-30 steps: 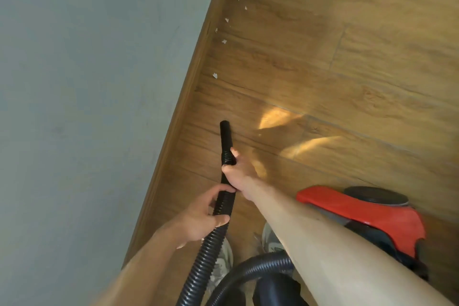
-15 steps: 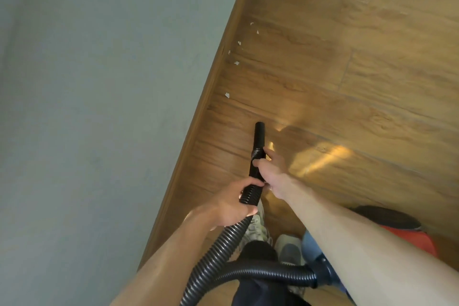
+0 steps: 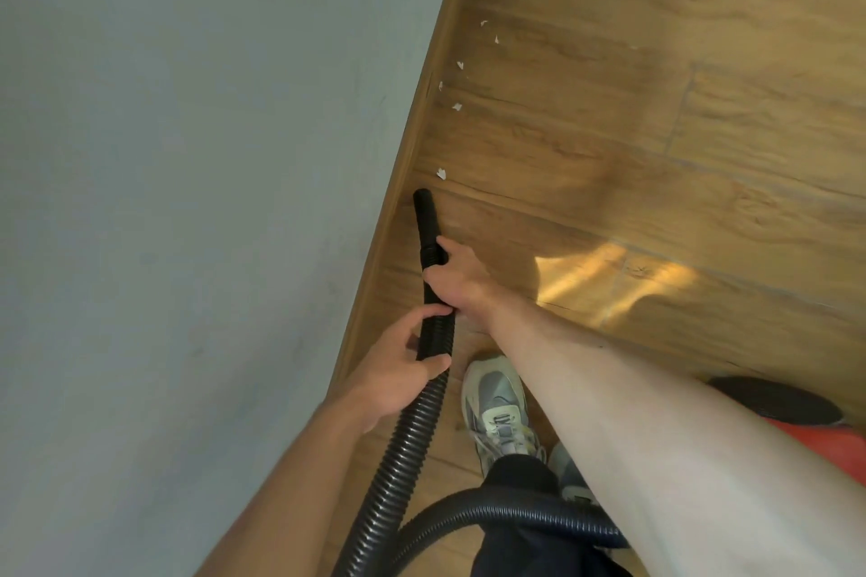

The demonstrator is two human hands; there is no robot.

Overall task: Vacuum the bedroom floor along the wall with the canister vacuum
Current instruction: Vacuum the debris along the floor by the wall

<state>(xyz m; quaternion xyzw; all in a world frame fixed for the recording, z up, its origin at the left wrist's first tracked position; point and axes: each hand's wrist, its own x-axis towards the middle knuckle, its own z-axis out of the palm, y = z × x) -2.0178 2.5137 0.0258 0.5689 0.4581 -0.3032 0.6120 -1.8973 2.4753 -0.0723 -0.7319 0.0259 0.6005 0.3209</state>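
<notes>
My right grip [image 3: 457,280] curls round the black hose [image 3: 412,426] near its nozzle [image 3: 425,220], left grip [image 3: 398,372] clasping it just behind; a white scrap [image 3: 441,174] lies just ahead beside the skirting [image 3: 414,131].

Both hands grip the black ribbed vacuum hose [image 3: 412,426]: right hand [image 3: 457,279] ahead, left hand [image 3: 398,370] behind; its nozzle [image 3: 424,213] lies beside the wooden baseboard [image 3: 421,117], near a white paper scrap [image 3: 441,174].

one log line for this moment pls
phase: vacuuming along wall | left hand: grips hose | right hand: grips nozzle | nozzle tip: just short of nearest white scrap | scraps ahead: several by baseboard
</notes>
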